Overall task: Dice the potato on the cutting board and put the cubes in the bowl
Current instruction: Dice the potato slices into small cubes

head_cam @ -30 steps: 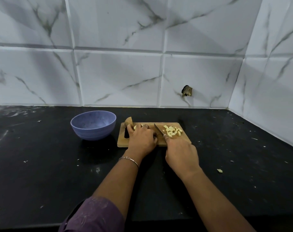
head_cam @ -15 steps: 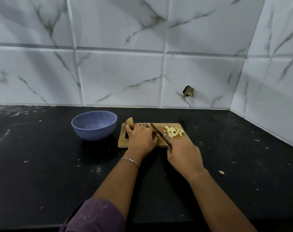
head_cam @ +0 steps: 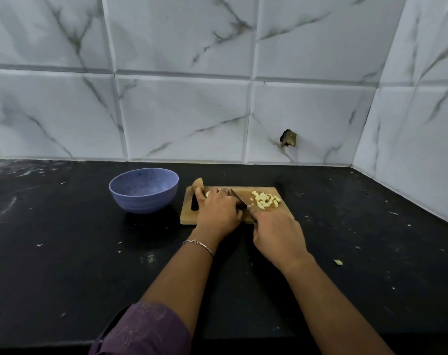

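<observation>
Steel knife (head_cam: 239, 198) edged left toward gripped potato (head_cam: 198, 185).

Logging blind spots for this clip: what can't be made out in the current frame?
Potato: head view, left hand covers most of it.
Knife handle: head view, enclosed by the right hand; only the blade shows.
Bowl: head view, its near wall hides part of the inside.
Cubes: head view, too small to count.
</observation>
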### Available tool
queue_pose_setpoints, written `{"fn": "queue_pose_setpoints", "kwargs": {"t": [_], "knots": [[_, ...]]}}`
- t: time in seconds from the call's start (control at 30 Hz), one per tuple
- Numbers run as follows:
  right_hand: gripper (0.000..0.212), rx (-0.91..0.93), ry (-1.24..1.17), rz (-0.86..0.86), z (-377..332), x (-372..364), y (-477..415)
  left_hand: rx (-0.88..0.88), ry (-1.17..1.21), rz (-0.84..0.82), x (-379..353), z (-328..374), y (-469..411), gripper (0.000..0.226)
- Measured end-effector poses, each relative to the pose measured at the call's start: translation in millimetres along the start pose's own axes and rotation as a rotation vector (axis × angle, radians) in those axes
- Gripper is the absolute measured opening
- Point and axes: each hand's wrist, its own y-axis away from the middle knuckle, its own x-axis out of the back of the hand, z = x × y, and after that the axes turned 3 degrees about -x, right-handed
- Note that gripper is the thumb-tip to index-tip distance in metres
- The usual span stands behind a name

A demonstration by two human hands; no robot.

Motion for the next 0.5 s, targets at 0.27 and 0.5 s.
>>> {"fn": "queue_pose_setpoints", "kwargs": {"t": [0.27, 0.5], "knots": [[0.047, -0.106, -0.007, 0.009, 8.8, -1.4, 0.7, 0.011, 0.007, 0.007, -0.2, 0.1, 0.8, 0.032], [0.044, -0.092, -0.138, 0.030, 4.3, 7.5, 3.9, 0.181, 0.202, 0.128, -0.7, -8.5, -3.2, 0.028]]}}
